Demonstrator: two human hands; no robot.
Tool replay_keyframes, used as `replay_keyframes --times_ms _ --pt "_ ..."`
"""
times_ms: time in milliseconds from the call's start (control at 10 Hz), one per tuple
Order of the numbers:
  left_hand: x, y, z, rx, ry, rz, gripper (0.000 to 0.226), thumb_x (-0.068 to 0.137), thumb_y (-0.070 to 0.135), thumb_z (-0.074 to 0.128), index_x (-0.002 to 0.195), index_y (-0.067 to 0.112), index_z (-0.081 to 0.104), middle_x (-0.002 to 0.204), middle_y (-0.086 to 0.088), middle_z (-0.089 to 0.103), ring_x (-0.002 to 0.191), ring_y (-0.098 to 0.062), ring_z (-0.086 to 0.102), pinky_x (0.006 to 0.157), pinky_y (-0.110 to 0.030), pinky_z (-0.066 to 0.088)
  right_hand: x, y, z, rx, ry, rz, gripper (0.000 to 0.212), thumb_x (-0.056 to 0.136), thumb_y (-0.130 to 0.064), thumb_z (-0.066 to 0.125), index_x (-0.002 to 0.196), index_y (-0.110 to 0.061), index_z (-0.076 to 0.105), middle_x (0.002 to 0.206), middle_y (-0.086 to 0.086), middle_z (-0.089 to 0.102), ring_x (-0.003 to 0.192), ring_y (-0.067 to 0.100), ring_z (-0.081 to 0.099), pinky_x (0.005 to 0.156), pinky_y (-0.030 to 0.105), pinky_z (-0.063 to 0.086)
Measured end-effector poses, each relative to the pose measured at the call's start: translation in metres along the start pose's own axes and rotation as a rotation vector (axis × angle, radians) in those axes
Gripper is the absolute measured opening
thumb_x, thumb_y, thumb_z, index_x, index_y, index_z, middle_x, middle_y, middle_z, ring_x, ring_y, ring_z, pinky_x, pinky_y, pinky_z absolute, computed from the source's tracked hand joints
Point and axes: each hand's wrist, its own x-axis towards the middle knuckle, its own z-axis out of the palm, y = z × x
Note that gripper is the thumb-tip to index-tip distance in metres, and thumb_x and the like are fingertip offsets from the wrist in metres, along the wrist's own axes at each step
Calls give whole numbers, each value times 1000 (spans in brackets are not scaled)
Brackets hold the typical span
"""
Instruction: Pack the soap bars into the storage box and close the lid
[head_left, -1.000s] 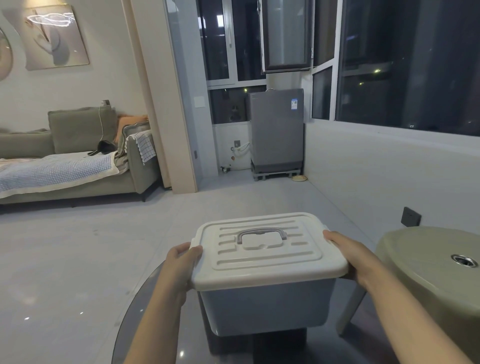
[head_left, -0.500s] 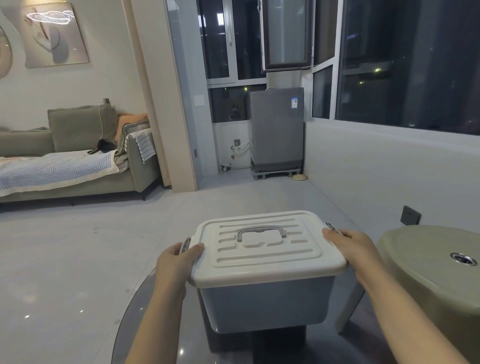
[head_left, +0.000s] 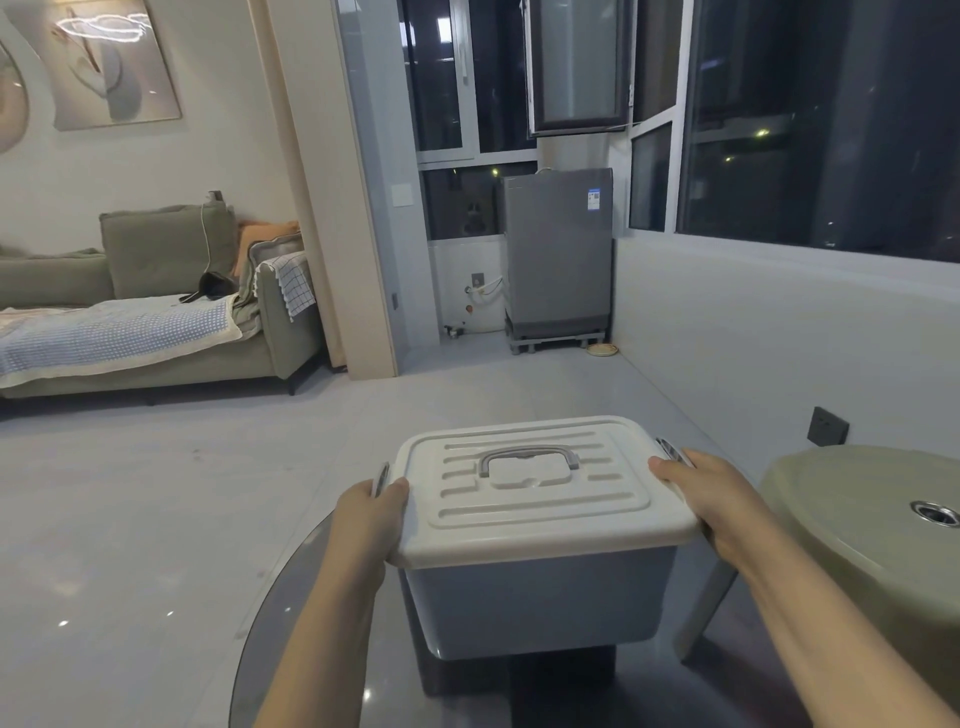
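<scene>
The storage box (head_left: 540, 597), a grey-blue tub, stood on the round glass bench (head_left: 322, 649) directly in front of the person. Its white lid (head_left: 540, 493) sat on top, with a grey carry handle (head_left: 528, 460) lying flat in the lid's middle. No soap bars could be seen; the box walls were opaque.

The 2 hands flanked the box at its short ends. The left hand (head_left: 366, 514) gripped the grey side latch (head_left: 381, 478) at the lid's left edge, thumb resting on the lid corner and the latch tip sticking up above the fingers. The right hand (head_left: 711, 499) gripped the matching latch (head_left: 670, 449) on the right side, thumb lying on the lid's rim; that latch stood angled away from the lid, so it was not snapped down. The rest of the right fingers were hidden behind the box.

A pale green stool (head_left: 872, 514) stood just to the right of the bench. Farther back, a grey washing machine (head_left: 558, 260) stood by the dark windows, and a green sofa (head_left: 171, 306) with a checked blanket lay at the left.
</scene>
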Motion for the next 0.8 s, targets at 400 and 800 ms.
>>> replay_keyframes --times_ms 400,800 --pt "5 -1 3 223 46 88 27 90 15 46 64 7 46 61 -5 42 54 -21 37 50 -28 28 -17 -16 2 -259 10 -170 18 90 -17 50 97 -18 66 88 6 67 82 27 59 63 30 41" --pt "-15 31 29 729 61 323 54 95 42 38 140 12 39 141 -11 46 133 -30 40 110 -47 24 -34 -22 1 -430 99 -174 41 91 -29 50 126 -10 53 128 11 58 113 29 53 86 34 40"
